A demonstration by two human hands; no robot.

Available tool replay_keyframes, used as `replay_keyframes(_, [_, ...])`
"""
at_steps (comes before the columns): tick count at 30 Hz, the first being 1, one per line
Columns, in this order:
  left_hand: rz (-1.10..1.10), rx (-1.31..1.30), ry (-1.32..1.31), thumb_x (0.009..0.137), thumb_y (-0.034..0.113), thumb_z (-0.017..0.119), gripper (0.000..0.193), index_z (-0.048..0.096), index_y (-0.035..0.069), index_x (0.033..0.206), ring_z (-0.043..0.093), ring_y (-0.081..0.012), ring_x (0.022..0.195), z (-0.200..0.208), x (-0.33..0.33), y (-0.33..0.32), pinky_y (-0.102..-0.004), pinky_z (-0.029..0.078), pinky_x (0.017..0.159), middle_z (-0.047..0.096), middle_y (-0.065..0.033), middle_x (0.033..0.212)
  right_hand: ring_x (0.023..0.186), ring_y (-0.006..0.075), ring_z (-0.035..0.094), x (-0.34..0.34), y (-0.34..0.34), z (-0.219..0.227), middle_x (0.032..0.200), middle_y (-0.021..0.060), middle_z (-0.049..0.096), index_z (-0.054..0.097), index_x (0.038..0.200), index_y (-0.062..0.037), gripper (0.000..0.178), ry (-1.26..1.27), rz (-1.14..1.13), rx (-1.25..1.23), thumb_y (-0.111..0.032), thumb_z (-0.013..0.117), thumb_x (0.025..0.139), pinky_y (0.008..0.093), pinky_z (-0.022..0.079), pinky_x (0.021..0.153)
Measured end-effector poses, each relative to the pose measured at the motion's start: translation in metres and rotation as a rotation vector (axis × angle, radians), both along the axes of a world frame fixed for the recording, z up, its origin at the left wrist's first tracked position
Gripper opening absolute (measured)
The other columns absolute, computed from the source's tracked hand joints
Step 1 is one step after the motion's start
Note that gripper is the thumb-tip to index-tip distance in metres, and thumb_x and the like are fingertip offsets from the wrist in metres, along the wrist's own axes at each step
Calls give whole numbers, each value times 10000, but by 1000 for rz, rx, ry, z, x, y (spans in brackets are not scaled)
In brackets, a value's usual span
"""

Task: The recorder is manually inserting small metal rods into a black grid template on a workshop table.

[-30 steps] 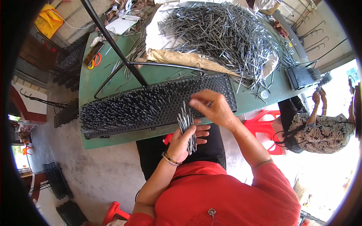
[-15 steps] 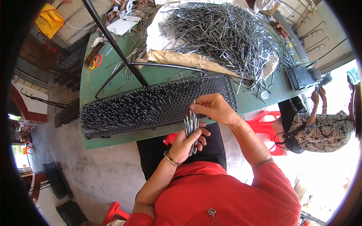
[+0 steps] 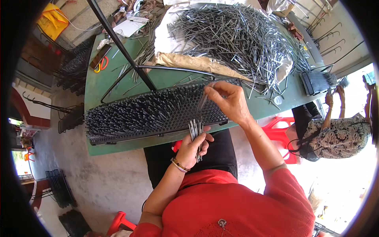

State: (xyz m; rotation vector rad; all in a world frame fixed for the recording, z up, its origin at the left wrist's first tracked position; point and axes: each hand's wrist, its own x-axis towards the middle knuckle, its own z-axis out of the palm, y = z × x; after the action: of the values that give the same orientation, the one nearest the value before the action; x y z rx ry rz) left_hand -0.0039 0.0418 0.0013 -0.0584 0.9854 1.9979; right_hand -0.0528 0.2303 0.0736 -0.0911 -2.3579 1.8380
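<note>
My left hand [image 3: 190, 150] is closed round a bundle of thin metal rods [image 3: 195, 129], their tips pointing up and away from me. Just beyond it lies a long black perforated rack [image 3: 215, 115]. Its left part bristles with several upright rods [image 3: 126, 114], while bare holes show towards the right. Above that bare part, my right hand [image 3: 230, 102] pinches a thin rod [image 3: 202, 101], smeared by motion. The rod's lower end is too blurred to tell whether it touches the rack.
A large heap of loose rods [image 3: 237, 39] lies on paper [image 3: 189, 60] at the back of the green table [image 3: 290, 98]. A black metal frame [image 3: 118, 43] rises behind the rack. Orange scissors [image 3: 102, 64] rest at the left. A co-worker [image 3: 339, 136] sits at the right.
My right hand has moved up and away from the bundle, carrying a rod over the rack. My left hand, with the bundle, has shifted slightly left and down.
</note>
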Motion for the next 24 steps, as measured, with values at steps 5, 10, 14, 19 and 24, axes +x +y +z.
replay_keyframes(5, [28, -54, -69, 938, 185, 540, 338, 501, 5, 1221, 480, -76, 648, 1, 0, 1, -209, 372, 509, 620, -107, 948, 702, 61, 594, -17, -8, -13, 766, 53, 675, 666, 931, 34, 179, 212, -166, 196, -133, 663, 865, 227, 482, 649])
replay_keyframes(10, [25, -59, -90, 928, 167, 543, 318, 511, 0, 1197, 509, -83, 678, 2, 1, 1, -220, 415, 556, 633, -128, 971, 684, 72, 590, -23, -15, -24, 772, 61, 676, 677, 930, 21, 140, 292, -190, 276, -89, 669, 844, 229, 481, 647])
replay_keyframes(14, [2, -57, -47, 921, 128, 526, 295, 518, -16, 1179, 544, -95, 720, -3, 1, 3, -235, 456, 604, 637, -138, 999, 694, 75, 598, -18, -18, -25, 786, 64, 683, 679, 938, 19, 127, 297, -197, 328, -58, 663, 838, 230, 486, 655])
replay_keyframes(19, [5, 2, -64, 927, 110, 504, 258, 558, -34, 1135, 595, -130, 805, -7, 3, -2, -257, 488, 674, 646, -137, 1017, 724, 75, 617, -18, -25, -20, 814, 69, 694, 670, 945, 25, 128, 291, -212, 307, -54, 653, 846, 224, 489, 666])
replay_keyframes(24, [4, 8, -80, 934, 115, 502, 263, 553, -37, 1142, 607, -148, 833, -4, 0, -4, -274, 512, 712, 640, -139, 1030, 720, 93, 625, -22, -27, -28, 834, 80, 694, 675, 941, 11, 123, 282, -171, 356, -53, 663, 837, 227, 490, 657])
